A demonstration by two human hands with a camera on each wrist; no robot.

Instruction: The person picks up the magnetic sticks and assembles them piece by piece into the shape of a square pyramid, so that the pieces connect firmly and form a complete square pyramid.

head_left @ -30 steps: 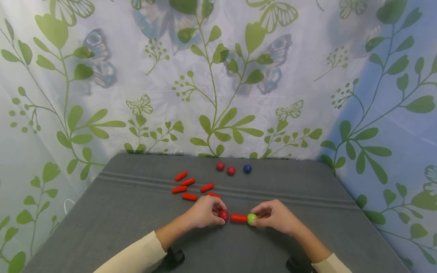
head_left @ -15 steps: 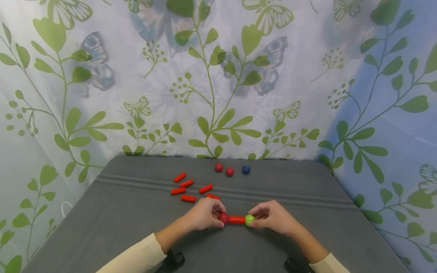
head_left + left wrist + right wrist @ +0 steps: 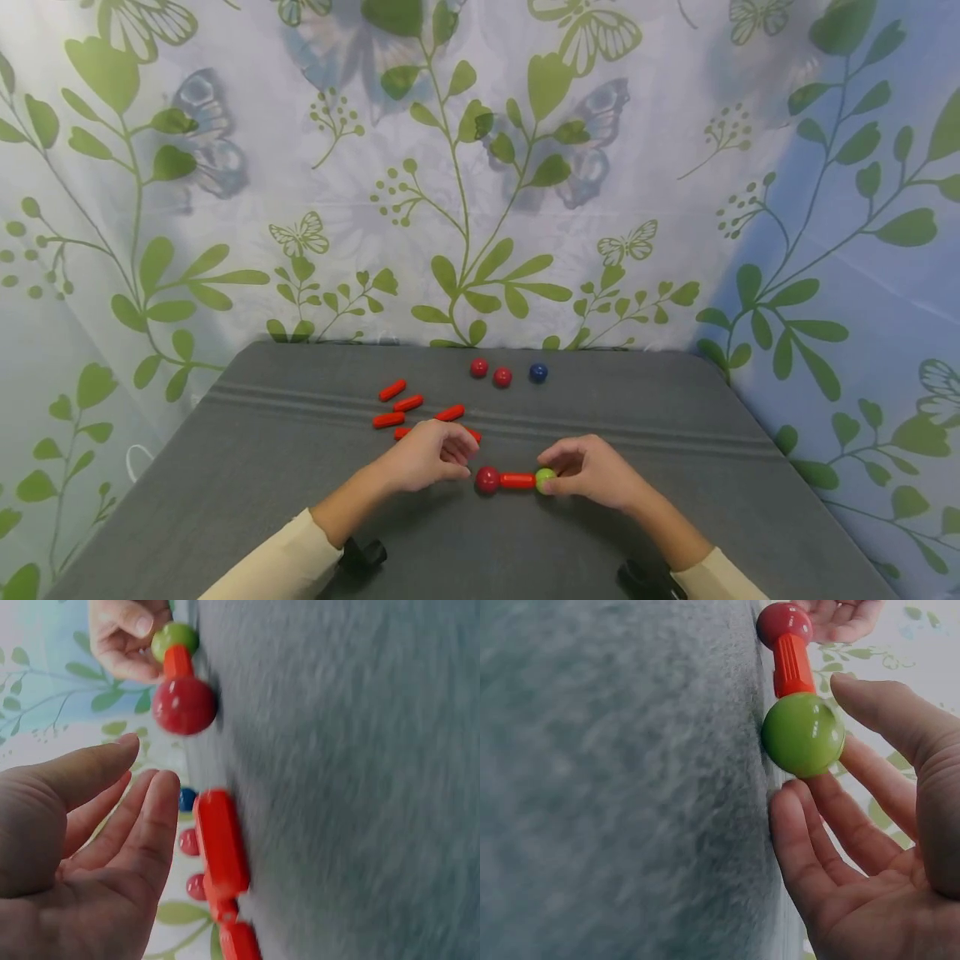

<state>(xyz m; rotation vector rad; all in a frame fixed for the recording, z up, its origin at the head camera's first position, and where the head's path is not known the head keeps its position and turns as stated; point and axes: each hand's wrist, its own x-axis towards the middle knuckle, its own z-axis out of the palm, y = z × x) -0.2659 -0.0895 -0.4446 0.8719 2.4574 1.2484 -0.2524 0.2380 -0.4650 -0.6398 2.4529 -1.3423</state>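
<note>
A red ball (image 3: 487, 480), a short red ridged rod (image 3: 517, 481) and a green ball (image 3: 544, 481) lie joined in a row on the grey table. Just left of the red ball is my left hand (image 3: 427, 457), apart from it and holding nothing. In the left wrist view its fingers (image 3: 150, 817) are loosely extended. My right hand (image 3: 596, 473) lies around the green ball. The right wrist view shows its thumb off the green ball (image 3: 804, 735), with relaxed fingers behind and below it; whether a fingertip touches the ball I cannot tell.
Several loose red rods (image 3: 388, 420) are scattered left of centre, some partly behind my left hand. Two red balls (image 3: 502, 377) and a blue ball (image 3: 538, 372) sit toward the back of the table (image 3: 675, 408). A leaf-patterned curtain (image 3: 480, 208) hangs behind.
The red ball was brought against the rod's left end. My left hand then let go of it and moved left. My right hand's hold on the green ball has loosened.
</note>
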